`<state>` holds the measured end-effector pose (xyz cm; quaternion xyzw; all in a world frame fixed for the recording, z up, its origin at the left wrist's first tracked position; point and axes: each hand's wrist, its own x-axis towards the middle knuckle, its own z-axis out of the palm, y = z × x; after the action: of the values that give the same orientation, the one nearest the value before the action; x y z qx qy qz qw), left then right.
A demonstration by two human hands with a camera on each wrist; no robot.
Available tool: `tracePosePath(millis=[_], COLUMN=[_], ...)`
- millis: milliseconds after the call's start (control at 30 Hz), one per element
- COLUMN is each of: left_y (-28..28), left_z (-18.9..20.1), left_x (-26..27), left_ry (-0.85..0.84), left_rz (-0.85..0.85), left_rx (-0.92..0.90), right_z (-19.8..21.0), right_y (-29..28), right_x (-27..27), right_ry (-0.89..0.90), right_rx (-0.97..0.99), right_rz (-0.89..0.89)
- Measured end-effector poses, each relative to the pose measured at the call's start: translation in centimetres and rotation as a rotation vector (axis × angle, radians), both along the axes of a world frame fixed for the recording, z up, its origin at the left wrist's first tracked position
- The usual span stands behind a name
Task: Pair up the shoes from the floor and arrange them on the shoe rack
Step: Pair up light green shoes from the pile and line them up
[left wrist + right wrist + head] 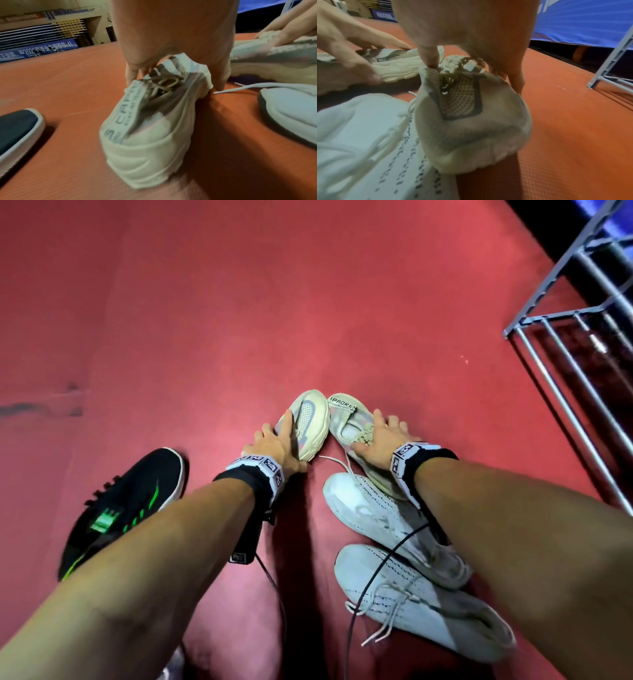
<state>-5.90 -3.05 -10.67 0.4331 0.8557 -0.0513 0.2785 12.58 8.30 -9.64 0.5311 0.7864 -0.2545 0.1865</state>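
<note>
Two beige mesh sneakers lie side by side on the red floor in the head view. My left hand [279, 440] grips the left beige sneaker [310, 419] across its upper, fingers [133, 74] on one side and thumb [220, 82] on the other; the shoe [145, 132] leans onto its side. My right hand [373, 436] grips the right beige sneaker [346, 412] at the laces, one finger [430, 59] pressed in at the lacing. That sneaker's near end [471, 128] lies against a white sneaker [359, 135]. The grey metal shoe rack [561, 361] stands to the right.
Two white lace-up sneakers [383, 508] [421, 607] lie under my right forearm, laces loose. A black sneaker with green stripes [130, 501] sits under my left forearm. Cables hang from both wrist bands. Open red floor stretches ahead and to the left.
</note>
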Motion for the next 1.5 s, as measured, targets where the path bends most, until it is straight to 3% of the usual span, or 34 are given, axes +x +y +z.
tracePosePath(millis=[267, 500, 733, 933, 1100, 1300, 1500], left_y=[-2.4, -2.5, -2.6, -0.7, 2.0, 4.7, 6.8], left_z=[-0.1, 1.0, 1.7, 3.8, 4.7, 4.5, 2.9], left_x=[-0.1, 0.0, -0.9, 0.1, 1.4, 4.2, 5.8], left_ry=[0.052, 0.066, 0.154, 0.162, 0.151, 0.114, 0.01], left_rz=[0.124, 0.066, -0.06, -0.259, -0.379, -0.598, -0.703], left_rx=[-0.053, -0.025, 0.004, 0.046, 0.033, -0.002, 0.062], right_z=[0.0, -0.1, 2.1, 1.4, 2.0, 2.1, 1.7], right_y=[0.0, 0.8, 1.8, 0.6, 1.0, 1.3, 1.2], right_x=[0.4, 0.8, -0.5, -0.9, 0.9, 4.3, 7.5], right_ry=[-0.019, -0.009, 0.025, 0.168, 0.125, 0.052, 0.013], right_rx=[-0.063, 0.025, 0.066, 0.091, 0.179, 0.103, 0.099], right_rz=[0.043, 0.097, 0.155, 0.384, 0.412, 0.394, 0.322])
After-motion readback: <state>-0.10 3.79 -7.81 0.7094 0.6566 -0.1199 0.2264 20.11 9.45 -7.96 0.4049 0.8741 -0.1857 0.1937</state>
